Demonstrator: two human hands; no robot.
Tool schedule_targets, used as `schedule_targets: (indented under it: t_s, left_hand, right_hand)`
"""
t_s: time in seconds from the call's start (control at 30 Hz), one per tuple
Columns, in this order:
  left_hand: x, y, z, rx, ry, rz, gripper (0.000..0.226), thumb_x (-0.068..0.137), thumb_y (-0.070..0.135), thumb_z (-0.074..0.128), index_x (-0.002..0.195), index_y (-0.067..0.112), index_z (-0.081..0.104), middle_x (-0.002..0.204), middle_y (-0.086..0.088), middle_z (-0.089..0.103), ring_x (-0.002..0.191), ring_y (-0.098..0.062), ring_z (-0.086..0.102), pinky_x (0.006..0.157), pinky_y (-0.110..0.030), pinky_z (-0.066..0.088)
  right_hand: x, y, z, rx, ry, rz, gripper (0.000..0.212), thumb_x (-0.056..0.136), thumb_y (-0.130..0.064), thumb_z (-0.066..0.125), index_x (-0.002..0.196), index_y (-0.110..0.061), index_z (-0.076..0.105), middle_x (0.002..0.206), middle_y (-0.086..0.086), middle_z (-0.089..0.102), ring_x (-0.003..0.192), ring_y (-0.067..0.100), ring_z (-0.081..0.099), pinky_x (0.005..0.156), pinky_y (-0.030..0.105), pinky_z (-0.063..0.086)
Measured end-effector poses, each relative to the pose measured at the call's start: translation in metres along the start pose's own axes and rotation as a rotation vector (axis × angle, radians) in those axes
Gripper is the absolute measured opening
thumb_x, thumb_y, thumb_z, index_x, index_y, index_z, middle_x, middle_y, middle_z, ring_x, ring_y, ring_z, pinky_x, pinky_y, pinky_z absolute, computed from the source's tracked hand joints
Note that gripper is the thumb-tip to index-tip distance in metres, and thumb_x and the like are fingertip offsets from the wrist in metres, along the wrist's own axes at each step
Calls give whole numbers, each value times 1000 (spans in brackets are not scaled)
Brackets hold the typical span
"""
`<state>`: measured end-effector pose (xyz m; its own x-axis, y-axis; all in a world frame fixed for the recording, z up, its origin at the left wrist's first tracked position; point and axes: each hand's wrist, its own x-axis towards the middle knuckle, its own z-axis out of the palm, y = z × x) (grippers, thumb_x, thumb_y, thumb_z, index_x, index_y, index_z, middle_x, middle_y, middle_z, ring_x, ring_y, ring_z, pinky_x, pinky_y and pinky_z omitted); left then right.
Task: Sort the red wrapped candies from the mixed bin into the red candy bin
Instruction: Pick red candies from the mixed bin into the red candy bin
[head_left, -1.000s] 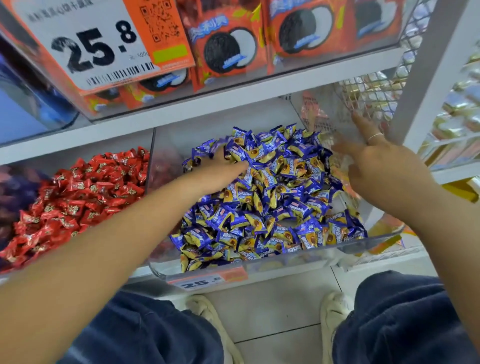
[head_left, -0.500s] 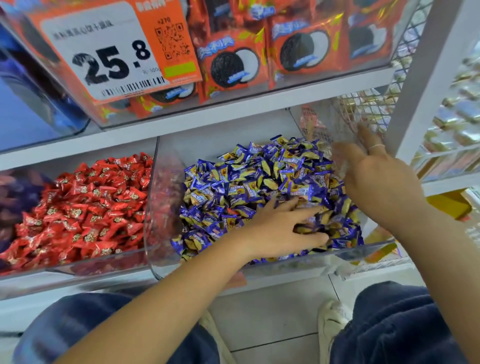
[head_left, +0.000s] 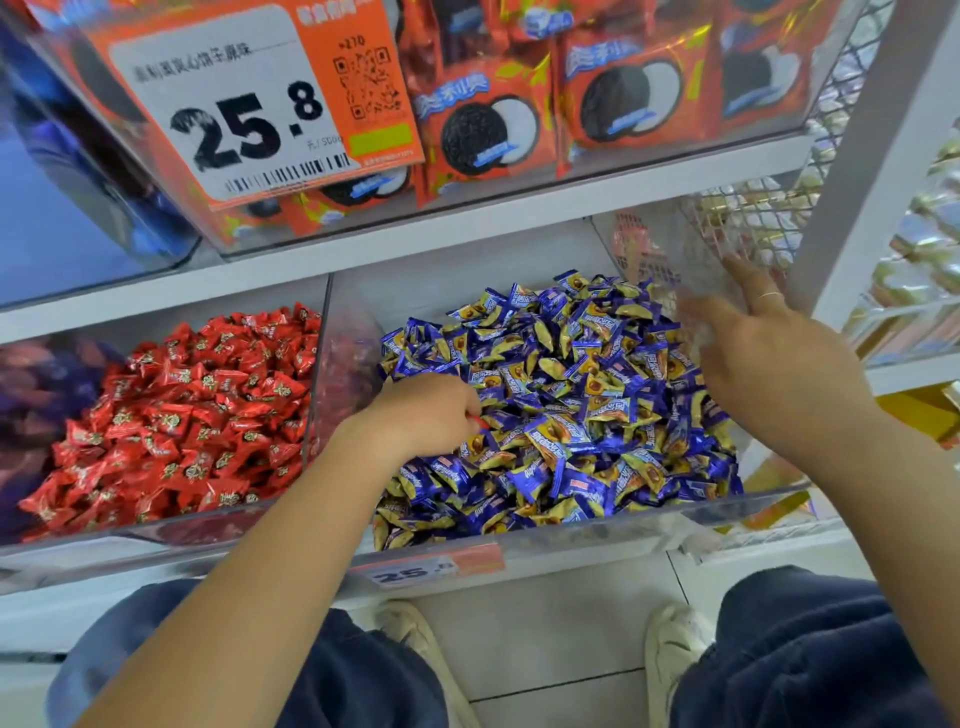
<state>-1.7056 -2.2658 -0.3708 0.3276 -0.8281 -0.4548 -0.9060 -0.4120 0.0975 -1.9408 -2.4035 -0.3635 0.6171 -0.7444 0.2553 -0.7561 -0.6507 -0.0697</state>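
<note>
**Left hand curled on red wrapper in mixed bin**

The left hand (head_left: 431, 410) is seen knuckles-up in the clear plastic mixed bin (head_left: 571, 530), on the left part of the heap of blue-and-yellow wrapped candies (head_left: 571, 395). Its fingers are curled in, and a small red wrapped candy (head_left: 475, 418) is glimpsed at the fingertips; most of it is hidden by the hand. The right hand (head_left: 769, 374) is held over the right side of the same bin with fingers spread and straight, nothing gripped; a thin ring is worn on one finger. The clear red candy bin (head_left: 156, 525), filled with red wrapped candies (head_left: 182, 410), is placed just left of the mixed bin, wall against wall. An orange-and-white price tag reading 25.8 (head_left: 249, 109) is fixed on the shelf above, beside orange cookie packs (head_left: 493, 119).
</note>
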Motion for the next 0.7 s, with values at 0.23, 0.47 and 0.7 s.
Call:
schedule_targets:
  t_s: [0.23,0.47,0.7]
  left_hand:
    - [3,5,23,-75,160,9,5,94,32,56,95,30,60,94,9,63,92,-16,57,79,-32,41]
    - [-20,-3,12,-225,492,9,8,96,22,52,92,22,58,86,6,56,76,-11,51,64,-24,37]
    - [-60,-13,-12,-154,734,42,13,98,21,44,103,12,53,72,-8,63,67,-31,60,65,-43,49]
  right_hand:
    - [-4,-22,-2,-40,275,-23,24,83,-9,57,104,-3,67,115,22,62,103,44,55,78,49,48]
    - [-8,-84,20,245,-362,-494,43,94,-45,46,135,-34,49,143,-2,46,135,19,36,109,35,31]
    - [15,-106,54,-203,-622,-524,51,93,-56,35,140,-38,38,156,-2,22,146,26,7,115,57,4]
